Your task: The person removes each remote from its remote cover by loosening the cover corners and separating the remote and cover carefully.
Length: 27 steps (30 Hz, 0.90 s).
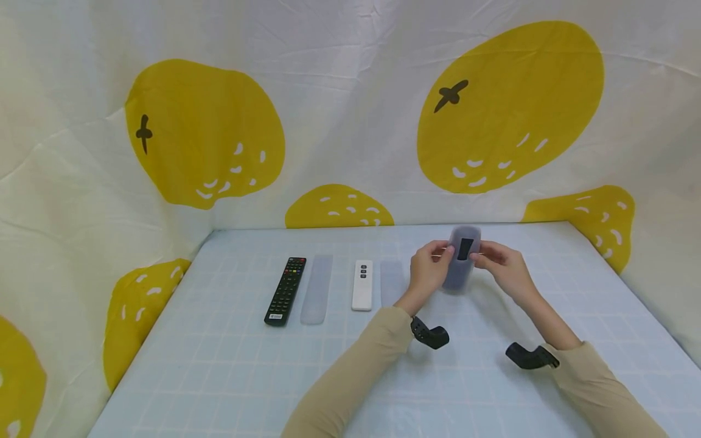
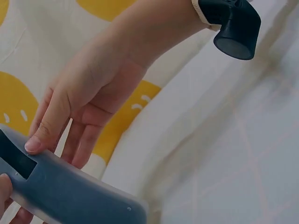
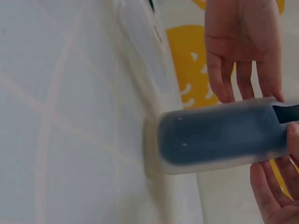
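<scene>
Both hands hold up a dark remote control in a frosted translucent cover, raised over the far right of the table. A rectangular dark opening shows near its upper part. My left hand pinches the left edge, thumb on the face and fingers behind. On the opposite edge, my right hand pinches in the same way. The left wrist view shows the right thumb pressing beside the cutout. In the right wrist view, the cover's rounded end points away from both hands.
A black remote, an unfilled translucent cover and a white remote lie in a row on the checked tablecloth. Another translucent cover is partly behind the left arm. A fruit-print curtain hangs behind.
</scene>
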Each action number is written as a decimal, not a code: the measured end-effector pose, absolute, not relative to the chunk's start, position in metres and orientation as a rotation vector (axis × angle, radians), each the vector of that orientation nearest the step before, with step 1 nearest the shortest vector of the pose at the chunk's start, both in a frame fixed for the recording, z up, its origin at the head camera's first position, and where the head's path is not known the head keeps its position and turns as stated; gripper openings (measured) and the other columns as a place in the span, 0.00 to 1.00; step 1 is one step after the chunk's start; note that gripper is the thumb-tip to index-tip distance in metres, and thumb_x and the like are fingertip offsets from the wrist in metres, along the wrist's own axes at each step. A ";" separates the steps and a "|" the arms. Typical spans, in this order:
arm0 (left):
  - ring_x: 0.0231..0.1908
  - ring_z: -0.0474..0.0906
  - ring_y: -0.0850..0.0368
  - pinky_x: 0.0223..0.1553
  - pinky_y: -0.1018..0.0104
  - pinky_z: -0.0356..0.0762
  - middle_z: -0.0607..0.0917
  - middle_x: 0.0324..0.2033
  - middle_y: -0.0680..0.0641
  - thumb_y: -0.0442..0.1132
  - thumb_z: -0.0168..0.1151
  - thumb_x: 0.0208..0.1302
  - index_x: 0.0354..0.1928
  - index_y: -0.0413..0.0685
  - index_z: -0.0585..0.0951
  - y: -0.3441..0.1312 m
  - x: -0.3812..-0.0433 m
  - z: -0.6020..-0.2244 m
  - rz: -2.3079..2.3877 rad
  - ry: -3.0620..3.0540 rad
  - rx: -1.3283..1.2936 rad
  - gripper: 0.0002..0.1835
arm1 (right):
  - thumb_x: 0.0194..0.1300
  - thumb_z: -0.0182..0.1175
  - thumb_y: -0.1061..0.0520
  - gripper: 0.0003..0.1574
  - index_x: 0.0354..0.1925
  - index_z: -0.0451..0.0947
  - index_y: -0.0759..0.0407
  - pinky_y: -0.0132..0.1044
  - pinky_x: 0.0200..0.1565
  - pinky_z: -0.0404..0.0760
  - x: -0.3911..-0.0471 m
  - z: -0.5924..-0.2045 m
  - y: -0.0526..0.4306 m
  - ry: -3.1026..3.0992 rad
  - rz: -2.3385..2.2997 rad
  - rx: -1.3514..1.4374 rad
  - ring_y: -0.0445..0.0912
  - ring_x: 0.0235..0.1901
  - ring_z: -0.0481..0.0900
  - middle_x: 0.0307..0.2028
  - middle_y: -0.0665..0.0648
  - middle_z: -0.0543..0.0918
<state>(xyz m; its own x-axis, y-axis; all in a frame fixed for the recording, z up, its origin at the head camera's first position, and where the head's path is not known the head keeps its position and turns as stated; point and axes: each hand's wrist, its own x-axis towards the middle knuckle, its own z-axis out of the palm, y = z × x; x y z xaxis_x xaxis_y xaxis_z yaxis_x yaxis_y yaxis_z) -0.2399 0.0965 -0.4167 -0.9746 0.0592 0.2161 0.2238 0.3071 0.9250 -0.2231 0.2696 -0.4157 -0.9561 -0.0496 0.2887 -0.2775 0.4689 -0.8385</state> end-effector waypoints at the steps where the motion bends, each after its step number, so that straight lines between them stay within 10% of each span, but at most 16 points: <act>1: 0.39 0.83 0.59 0.38 0.75 0.77 0.88 0.41 0.49 0.44 0.60 0.67 0.48 0.49 0.84 0.097 -0.240 -0.416 -1.753 -2.421 -0.245 0.13 | 0.67 0.60 0.55 0.28 0.58 0.72 0.72 0.19 0.38 0.79 -0.224 -0.415 0.270 -2.489 1.522 0.289 0.22 0.35 0.78 0.35 0.27 0.77; 3: 0.38 0.84 0.58 0.36 0.76 0.77 0.88 0.39 0.48 0.44 0.60 0.66 0.47 0.48 0.84 0.098 -0.239 -0.415 -1.745 -2.424 -0.221 0.13 | 0.67 0.59 0.54 0.29 0.59 0.70 0.72 0.22 0.37 0.81 -0.225 -0.414 0.271 -2.499 1.560 0.290 0.23 0.34 0.79 0.34 0.26 0.76; 10: 0.36 0.83 0.59 0.33 0.77 0.73 0.88 0.35 0.47 0.45 0.60 0.65 0.45 0.45 0.85 0.099 -0.239 -0.419 -1.697 -2.487 -0.166 0.13 | 0.68 0.58 0.52 0.34 0.65 0.65 0.69 0.27 0.35 0.83 -0.228 -0.412 0.274 -2.620 1.526 0.242 0.26 0.32 0.79 0.49 0.76 0.80; 27: 0.23 0.81 0.61 0.25 0.73 0.79 0.86 0.31 0.46 0.38 0.65 0.62 0.51 0.38 0.81 0.103 -0.239 -0.437 -1.928 -2.571 -0.038 0.17 | 0.69 0.56 0.46 0.38 0.66 0.63 0.69 0.32 0.37 0.84 -0.234 -0.428 0.277 -2.780 1.547 0.135 0.33 0.34 0.80 0.51 0.74 0.79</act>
<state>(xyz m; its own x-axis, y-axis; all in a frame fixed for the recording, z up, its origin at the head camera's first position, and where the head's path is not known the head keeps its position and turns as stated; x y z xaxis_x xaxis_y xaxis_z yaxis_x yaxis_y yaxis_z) -0.2391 0.1031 -0.4368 -0.9971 0.0624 -0.0436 -0.0244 0.2809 0.9594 -0.2338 0.2769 -0.4282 -0.9955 -0.0950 0.0040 -0.0535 0.5243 -0.8499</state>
